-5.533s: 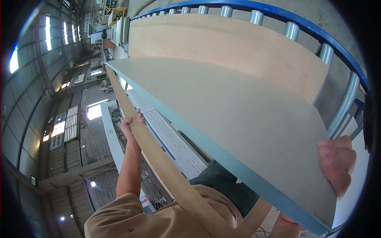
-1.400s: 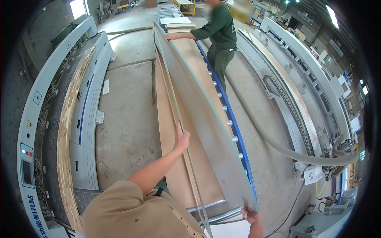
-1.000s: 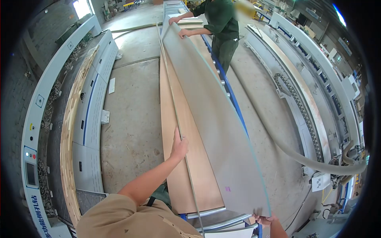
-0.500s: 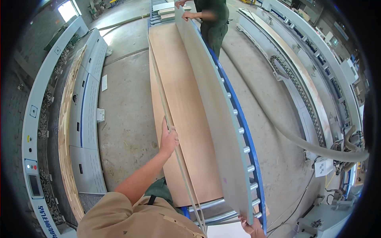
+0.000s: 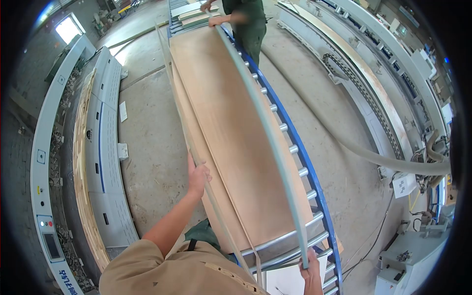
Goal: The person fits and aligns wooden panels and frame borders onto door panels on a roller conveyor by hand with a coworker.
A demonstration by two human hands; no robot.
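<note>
My left hand (image 5: 198,178) is closed around a long, narrow, light-coloured strip (image 5: 178,105), which runs along the left side of the roller conveyor. Whether it is a loose strip or a board's edge I cannot tell. At the lower right, my right hand (image 5: 309,269) grips the near end of a long panel (image 5: 275,142), seen nearly edge-on with a grey-green edge. Between the two lie flat wood-toned boards (image 5: 236,128), one overlapping another, on the conveyor's rollers (image 5: 290,256). A co-worker's hand (image 5: 219,20) holds the panel's far end.
The co-worker (image 5: 248,29) stands at the far right of the conveyor's blue rail (image 5: 317,189). More boards (image 5: 194,17) are stacked beyond. Long machines stand left (image 5: 105,162) and right (image 5: 364,98). A thick hose (image 5: 378,158) crosses the right floor. A white sheet (image 5: 282,281) lies near me.
The right-hand panel has tipped from showing its broad grey face to nearly edge-on, uncovering more of the boards below. The left strip has shifted leftward with my left hand. My view has turned slightly.
</note>
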